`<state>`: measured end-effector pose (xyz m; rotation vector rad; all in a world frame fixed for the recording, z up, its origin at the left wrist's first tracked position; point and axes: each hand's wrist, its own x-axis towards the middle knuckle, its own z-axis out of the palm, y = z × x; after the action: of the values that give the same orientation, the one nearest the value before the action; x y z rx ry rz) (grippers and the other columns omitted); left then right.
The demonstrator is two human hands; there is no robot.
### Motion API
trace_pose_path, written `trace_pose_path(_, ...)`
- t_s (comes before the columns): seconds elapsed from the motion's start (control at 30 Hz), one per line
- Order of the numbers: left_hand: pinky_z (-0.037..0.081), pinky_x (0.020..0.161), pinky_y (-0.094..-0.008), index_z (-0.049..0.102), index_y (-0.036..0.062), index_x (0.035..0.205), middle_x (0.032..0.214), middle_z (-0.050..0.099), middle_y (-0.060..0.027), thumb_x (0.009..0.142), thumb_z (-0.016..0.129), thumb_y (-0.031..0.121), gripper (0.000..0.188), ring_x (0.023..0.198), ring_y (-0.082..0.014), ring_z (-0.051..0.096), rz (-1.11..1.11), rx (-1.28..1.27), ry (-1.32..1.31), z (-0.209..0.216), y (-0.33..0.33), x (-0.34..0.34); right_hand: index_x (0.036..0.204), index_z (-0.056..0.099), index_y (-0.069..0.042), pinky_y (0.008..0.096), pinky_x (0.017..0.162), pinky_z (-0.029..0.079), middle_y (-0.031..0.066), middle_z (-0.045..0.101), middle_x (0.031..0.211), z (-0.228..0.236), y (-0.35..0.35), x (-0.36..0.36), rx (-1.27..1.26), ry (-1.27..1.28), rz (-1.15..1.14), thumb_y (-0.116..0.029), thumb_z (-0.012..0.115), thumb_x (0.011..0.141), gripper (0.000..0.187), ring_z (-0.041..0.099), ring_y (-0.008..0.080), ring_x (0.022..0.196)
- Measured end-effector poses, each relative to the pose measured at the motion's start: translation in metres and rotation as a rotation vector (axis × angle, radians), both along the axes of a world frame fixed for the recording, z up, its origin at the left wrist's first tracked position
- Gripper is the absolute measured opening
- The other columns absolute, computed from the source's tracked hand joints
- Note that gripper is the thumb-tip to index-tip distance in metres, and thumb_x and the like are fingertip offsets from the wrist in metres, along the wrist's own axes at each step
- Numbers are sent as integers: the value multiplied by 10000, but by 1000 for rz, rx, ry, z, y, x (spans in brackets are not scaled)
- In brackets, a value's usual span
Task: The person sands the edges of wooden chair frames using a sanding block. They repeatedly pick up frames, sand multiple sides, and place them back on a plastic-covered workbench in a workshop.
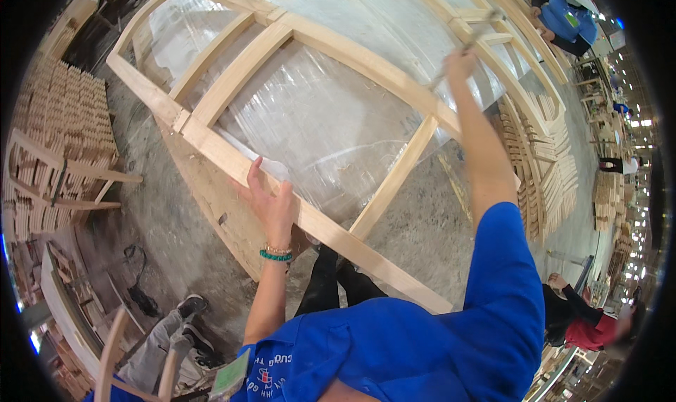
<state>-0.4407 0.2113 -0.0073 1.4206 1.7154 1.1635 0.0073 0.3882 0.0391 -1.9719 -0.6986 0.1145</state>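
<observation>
A long pale wooden frame (pixel 243 67) with two side rails and several crosspieces lies slantwise in front of me. It looks like a chair-back frame. My left hand (pixel 271 201) is closed round its near rail, the fingers partly hidden beneath the wood. Beyond the far rail, my right hand (pixel 461 65) is raised and grips a thin-handled tool smeared by motion, which looks like a hammer (pixel 486 26). The tool's upper end points up and to the right, apart from the frame I hold. Clear plastic sheeting (pixel 310 113) shows through the frame's openings.
More wooden frames (pixel 486 39) lie at the far right, above stacked curved wooden parts (pixel 539 169). Another stack (pixel 70 113) and a chair frame (pixel 53 173) stand left. A person in grey trousers (pixel 158 345) is at lower left; a blue-shirted person (pixel 567 18) is far right.
</observation>
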Motion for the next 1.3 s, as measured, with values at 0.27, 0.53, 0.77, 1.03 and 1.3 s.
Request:
trace_pose_path(0.27, 247, 1143, -443, 322, 7, 1429, 1480, 285, -274, 692, 694, 159, 839, 1396, -379, 257, -131, 156, 212, -3, 63, -49, 1304, 426, -28, 231, 513, 481, 104, 684, 952, 243, -101, 36, 581, -93, 661, -148, 540, 967, 375, 591, 95, 616)
trace_pose_path(0.53, 178, 1145, -464, 67, -96, 1464, 1468, 269, -313, 648, 834, 338, 1201, 1386, -389, 263, 71, -21, 52, 12, -65, -8, 1141, 612, -56, 186, 382, 306, 28, 578, 799, 185, -313, -155, -445, 508, 654, -295, 527, 929, 331, 452, 68, 480)
trace_pose_path(0.77, 188, 1138, -451, 158, -115, 1437, 1393, 376, -299, 648, 673, 215, 999, 1337, -401, 319, 38, -59, 80, 15, -139, 12, 1502, 220, -67, 181, 304, 318, 108, 600, 791, 123, -403, -218, -133, 1287, 1016, -157, 385, 1002, 534, 367, 53, 353)
trace_pose_path(1.03, 131, 1162, -483, 186, -84, 1434, 1406, 379, -270, 649, 680, 195, 968, 1351, -390, 310, 93, -33, 56, 14, -141, 12, 1501, 212, -61, 185, 317, 325, 121, 596, 803, 124, -415, -256, -250, 1328, 1211, -215, 356, 1021, 524, 385, 53, 371)
trace_pose_path(1.3, 87, 1176, -479, 160, -95, 1438, 1437, 307, -308, 656, 659, 152, 960, 1405, -407, 205, 47, -95, -6, 15, -137, 13, 1455, 335, -54, 189, 347, 357, 141, 630, 989, 107, -363, -314, -271, 1375, 1196, -156, 451, 983, 497, 525, 85, 466)
